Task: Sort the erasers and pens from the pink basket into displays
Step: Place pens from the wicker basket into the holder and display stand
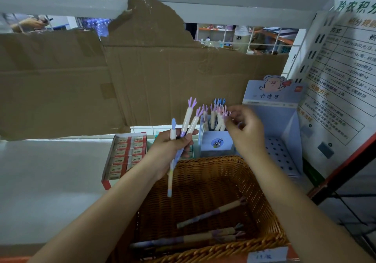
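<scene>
While the left hand (173, 146) curls tight round a bundle of three pens (188, 118), their cream barrels fanning toward twelve o'clock with soft lilac and blue prongs at the tips, the right hand (246, 132) reaches toward eleven o'clock, thumb and fingertips pinching the rubbery top of a pink-pronged pen (223, 114). That pen stands among others in a small square blue card holder (216, 143). At six o'clock sits the woven wicker basket (270, 207), ribbed and brown, with several loose pens (211, 214) lying flat inside. At nine o'clock of the holder, a long red-and-white box of erasers (126, 152) shows neat rectangular blocks. At three o'clock stands a pale blue cardboard display (280, 120) with a perforated floor.
</scene>
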